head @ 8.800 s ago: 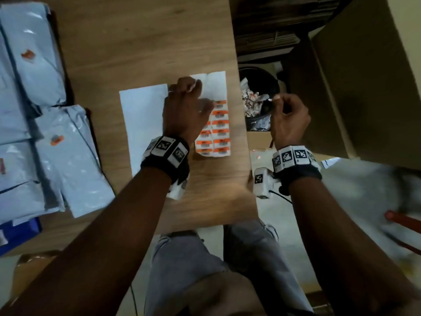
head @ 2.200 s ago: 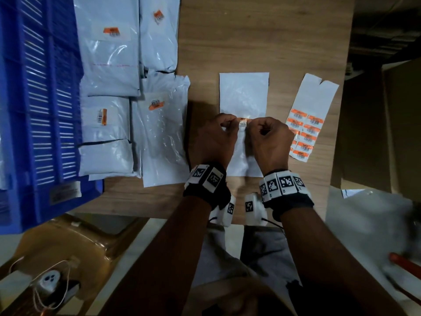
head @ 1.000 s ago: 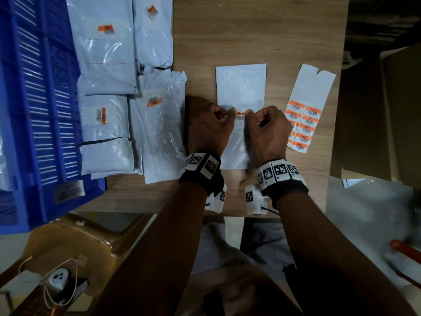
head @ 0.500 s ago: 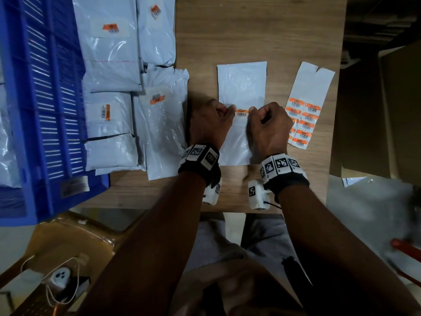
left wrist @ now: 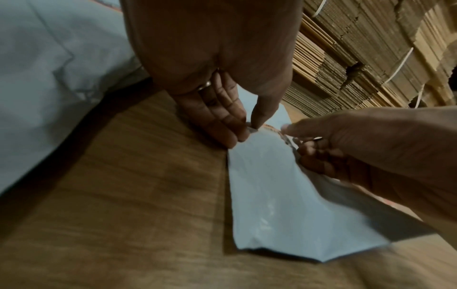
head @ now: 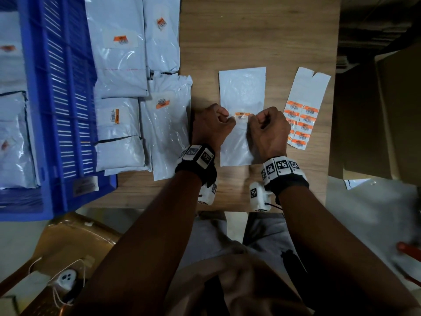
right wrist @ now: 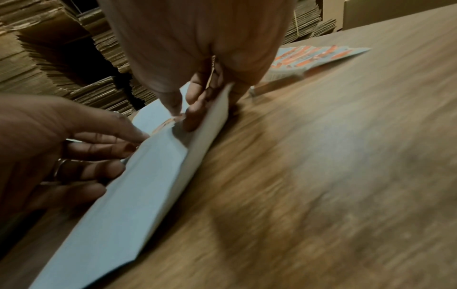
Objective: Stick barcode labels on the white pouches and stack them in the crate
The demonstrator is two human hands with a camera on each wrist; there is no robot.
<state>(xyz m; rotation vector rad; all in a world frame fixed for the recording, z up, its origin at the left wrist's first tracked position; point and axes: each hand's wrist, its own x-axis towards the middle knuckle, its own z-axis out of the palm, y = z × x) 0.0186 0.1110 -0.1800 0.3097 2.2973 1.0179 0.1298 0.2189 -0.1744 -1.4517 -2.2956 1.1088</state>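
Note:
A white pouch [head: 242, 87] lies lengthwise on the wooden table [head: 250, 30] in front of me. An orange barcode label [head: 242, 115] sits across its middle. My left hand [head: 229, 118] pinches the pouch's left edge, thumb on the label's left end [left wrist: 254, 125]. My right hand [head: 255, 118] pinches the right edge, thumb on the label's other end [right wrist: 173, 111]. In the wrist views the pouch [left wrist: 272, 195] bows up at the sides, with fingers under it. The label sheet [head: 303, 106] lies just right of my right hand. The blue crate [head: 61, 99] stands at far left with pouches inside.
Several labelled pouches [head: 118, 53] lie between the crate and my left hand, the nearest [head: 168, 133] touching my left wrist. A cardboard box [head: 387, 110] stands off the table's right edge. Flat cardboard stacks [left wrist: 358, 48] rise beyond the table. A brown chair [head: 68, 242] is below left.
The label has gone down onto the pouch. My thumbs have slid apart along it, so more of the label shows between the hands.

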